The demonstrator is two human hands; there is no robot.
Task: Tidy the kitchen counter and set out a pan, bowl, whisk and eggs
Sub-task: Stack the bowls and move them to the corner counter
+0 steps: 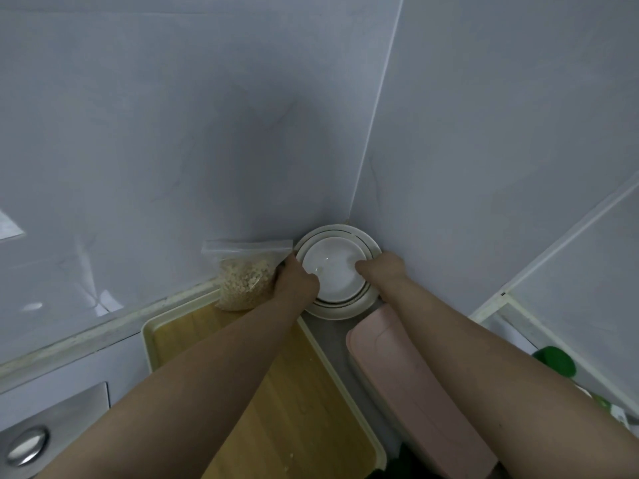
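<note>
A stack of white plates [333,271] sits in the far corner of the counter, a smaller plate on a larger one with a dark ring [349,307]. My left hand [295,280] grips the stack's left rim. My right hand [380,267] grips its right rim, thumb on the top plate. Both arms reach forward over the counter. No pan, bowl, whisk or eggs are in view.
A clear zip bag of pale grains [243,280] leans on the wall left of the plates. A wooden tray with a cream rim [173,344] lies in front. A pink box [415,385] lies right. A steel sink [41,433] at lower left, a green item [555,361] at right.
</note>
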